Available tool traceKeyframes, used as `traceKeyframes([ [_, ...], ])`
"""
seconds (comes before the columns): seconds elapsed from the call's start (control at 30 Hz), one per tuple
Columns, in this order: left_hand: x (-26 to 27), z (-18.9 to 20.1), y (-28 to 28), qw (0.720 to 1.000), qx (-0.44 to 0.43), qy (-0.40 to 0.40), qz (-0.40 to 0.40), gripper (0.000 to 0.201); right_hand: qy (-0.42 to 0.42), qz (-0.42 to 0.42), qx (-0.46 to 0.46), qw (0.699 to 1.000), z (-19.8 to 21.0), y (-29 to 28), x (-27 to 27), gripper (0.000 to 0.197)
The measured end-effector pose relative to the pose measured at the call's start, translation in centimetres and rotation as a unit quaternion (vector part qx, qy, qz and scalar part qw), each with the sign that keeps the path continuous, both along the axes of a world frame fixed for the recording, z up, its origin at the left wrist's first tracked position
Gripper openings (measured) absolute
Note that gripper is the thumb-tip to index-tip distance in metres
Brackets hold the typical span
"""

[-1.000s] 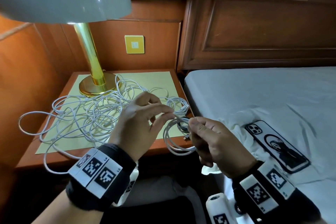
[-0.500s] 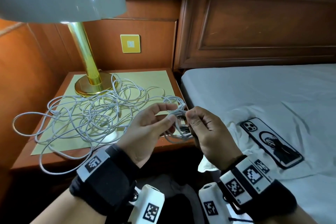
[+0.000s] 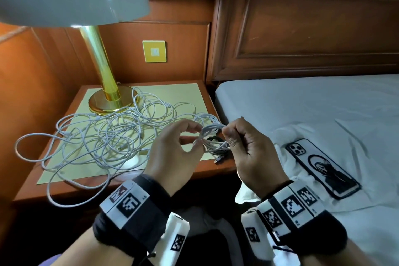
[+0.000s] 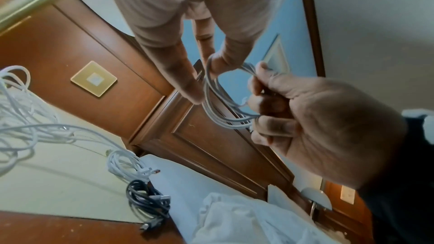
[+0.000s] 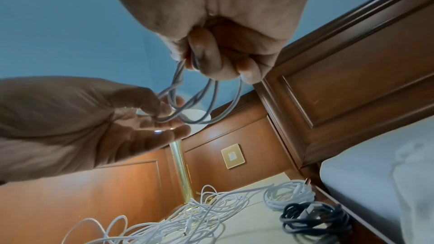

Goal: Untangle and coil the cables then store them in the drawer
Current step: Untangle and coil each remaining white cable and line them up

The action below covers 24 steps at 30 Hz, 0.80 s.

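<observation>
A small coil of white cable (image 3: 210, 133) hangs between my hands over the nightstand's front right corner. My right hand (image 3: 226, 138) grips one side of it with curled fingers, as the right wrist view shows on the coil (image 5: 199, 103). My left hand (image 3: 197, 136) pinches the other side between thumb and finger, seen in the left wrist view on the coil (image 4: 218, 103). A big tangle of white cables (image 3: 108, 134) sprawls over the nightstand (image 3: 216, 168). A finished white coil (image 4: 126, 164) and a black coil (image 4: 148, 201) lie near its right edge. No drawer is in view.
A brass lamp (image 3: 105, 93) with a pale shade stands at the back left of the nightstand. One cable loop (image 3: 71, 201) droops over the front edge. The bed (image 3: 302, 103) is on the right, with a phone (image 3: 321, 168) lying on the sheet. A wooden headboard stands behind.
The loose loops that hung below my right hand have been gathered into a smaller, tighter coil. Both hands have come closer together and risen slightly over the nightstand corner.
</observation>
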<state>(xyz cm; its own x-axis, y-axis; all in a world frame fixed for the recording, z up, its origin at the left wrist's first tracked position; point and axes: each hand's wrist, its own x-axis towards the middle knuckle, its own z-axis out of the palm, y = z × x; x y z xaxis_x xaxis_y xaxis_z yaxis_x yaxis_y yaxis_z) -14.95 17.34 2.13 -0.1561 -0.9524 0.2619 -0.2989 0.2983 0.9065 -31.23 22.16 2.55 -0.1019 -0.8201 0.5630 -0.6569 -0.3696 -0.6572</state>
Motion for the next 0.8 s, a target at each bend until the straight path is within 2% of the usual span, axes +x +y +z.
traceKeyframes([
  [0.1, 0.6, 0.3, -0.3, 0.999, -0.023, 0.003, 0.034, 0.021, 0.041, -0.012, -0.010, 0.999, 0.2, 0.0, -0.2, 0.012],
  [0.23, 1.2, 0.9, -0.8, 1.000, 0.011, 0.019, -0.001, 0.015, 0.038, -0.037, -0.010, 0.999, 0.2, -0.1, -0.6, 0.010],
  [0.3, 1.5, 1.0, -1.2, 0.997, -0.063, -0.043, 0.018, 0.016, 0.038, -0.037, -0.010, 0.999, 0.0, -0.2, -0.5, 0.011],
  [0.4, 1.8, 0.8, -1.5, 0.975, -0.182, -0.115, 0.055, 0.014, 0.047, -0.037, -0.011, 0.998, -0.2, -0.1, 0.2, 0.014],
  [0.47, 1.9, 0.6, -1.5, 0.967, -0.206, -0.131, 0.076, 0.014, 0.021, -0.016, -0.005, 1.000, -0.3, -0.1, 0.5, 0.018],
  [0.53, 1.9, 0.6, -1.5, 0.967, -0.199, -0.134, 0.087, 0.013, -0.063, 0.032, 0.032, 0.997, -0.4, 0.0, 0.9, 0.027],
  [0.6, 1.9, 0.6, -1.5, 0.983, -0.138, -0.099, 0.076, 0.012, -0.222, 0.090, 0.104, 0.965, 0.0, 0.2, 1.4, 0.035],
  [0.67, 1.8, 0.5, -1.6, 0.999, -0.040, -0.006, 0.037, 0.017, -0.372, 0.121, 0.160, 0.906, 0.6, 0.2, 1.8, 0.036],
  [0.73, 1.7, 0.3, -1.5, 0.994, 0.052, 0.097, -0.015, 0.025, -0.472, 0.129, 0.184, 0.852, 1.0, 0.1, 1.9, 0.029],
  [0.8, 1.7, 0.6, -1.2, 0.974, 0.111, 0.184, -0.067, 0.025, -0.530, 0.123, 0.196, 0.816, 1.1, -0.2, 1.7, 0.023],
])
